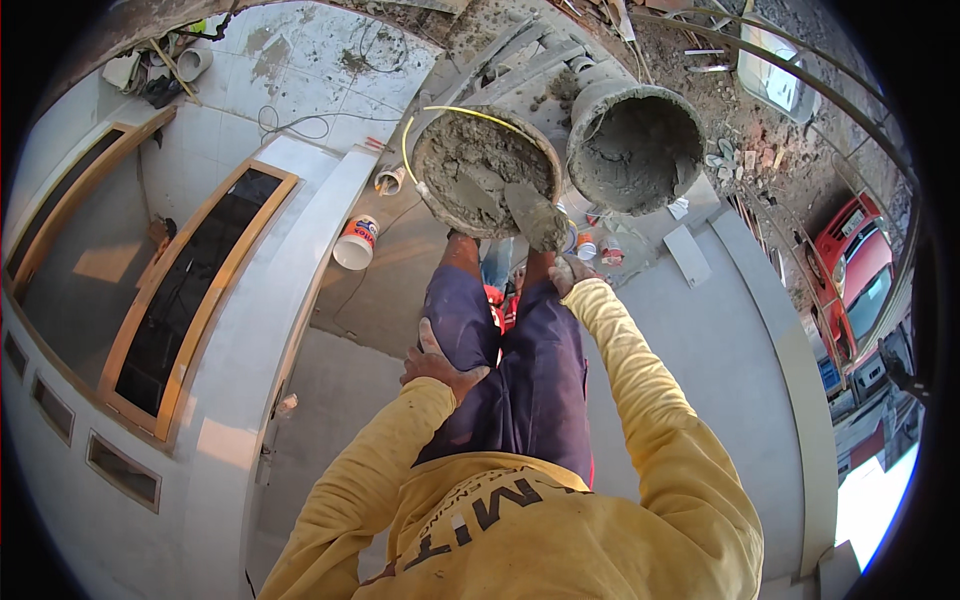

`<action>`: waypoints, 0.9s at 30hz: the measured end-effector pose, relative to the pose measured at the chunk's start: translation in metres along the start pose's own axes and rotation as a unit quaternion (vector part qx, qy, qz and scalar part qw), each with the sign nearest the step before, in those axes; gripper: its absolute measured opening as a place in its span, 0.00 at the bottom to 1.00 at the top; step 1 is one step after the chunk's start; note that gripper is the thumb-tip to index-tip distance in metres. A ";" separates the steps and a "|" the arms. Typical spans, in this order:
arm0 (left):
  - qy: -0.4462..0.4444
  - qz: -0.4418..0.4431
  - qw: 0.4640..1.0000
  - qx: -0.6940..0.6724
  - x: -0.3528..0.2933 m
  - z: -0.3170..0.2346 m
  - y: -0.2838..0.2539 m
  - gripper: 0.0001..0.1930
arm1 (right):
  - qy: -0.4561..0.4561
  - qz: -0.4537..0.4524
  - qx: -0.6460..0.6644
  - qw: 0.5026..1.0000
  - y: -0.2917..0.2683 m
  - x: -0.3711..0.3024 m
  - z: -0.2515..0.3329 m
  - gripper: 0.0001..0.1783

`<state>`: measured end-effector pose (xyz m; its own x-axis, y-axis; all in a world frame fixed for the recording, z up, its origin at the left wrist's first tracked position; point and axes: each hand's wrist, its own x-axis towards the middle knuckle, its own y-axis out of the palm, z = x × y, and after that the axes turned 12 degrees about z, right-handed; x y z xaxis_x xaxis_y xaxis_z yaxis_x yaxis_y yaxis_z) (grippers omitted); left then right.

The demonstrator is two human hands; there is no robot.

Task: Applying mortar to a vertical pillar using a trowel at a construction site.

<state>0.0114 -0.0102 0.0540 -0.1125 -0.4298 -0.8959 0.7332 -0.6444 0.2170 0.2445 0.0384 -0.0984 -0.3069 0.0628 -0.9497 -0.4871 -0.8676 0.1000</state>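
Note:
My right hand (572, 272) is closed around the handle end of a trowel (538, 216), whose grey, mortar-coated blade overlaps the near right edge of a round bucket (556, 168). Wet grey mortar (475, 155) fills much of that bucket, and a yellow handle curves over its rim. Resting on my left thigh, my left hand (442, 366) has its fingers apart and holds nothing. Right of the first bucket, a second bucket (608, 92) tilts toward me, its inside smeared with mortar.
A white tub (356, 244) and a smaller cup (390, 181) lie left of my legs. Wood-framed openings (200, 300) line the left wall. Planks (530, 68) extend behind the buckets. A flat pale piece (687, 256) lies right. Beyond are rubble and a red vehicle (858, 265).

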 end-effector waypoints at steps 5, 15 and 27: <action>-0.001 0.004 1.000 0.009 0.001 -0.001 0.000 0.62 | 0.024 0.002 -0.005 1.000 0.015 0.025 0.022 0.26; 0.005 0.002 1.000 -0.009 0.004 0.003 0.004 0.64 | -0.144 0.044 0.433 0.889 0.057 0.074 0.039 0.19; 0.002 0.004 1.000 -0.017 0.003 0.003 0.007 0.63 | -0.175 0.053 0.756 0.629 0.060 0.077 0.045 0.18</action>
<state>0.0141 -0.0182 0.0537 -0.1041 -0.4326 -0.8956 0.7559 -0.6196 0.2114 0.1554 0.0136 -0.1526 -0.4346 0.3779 -0.8175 -0.5887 0.5677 0.5754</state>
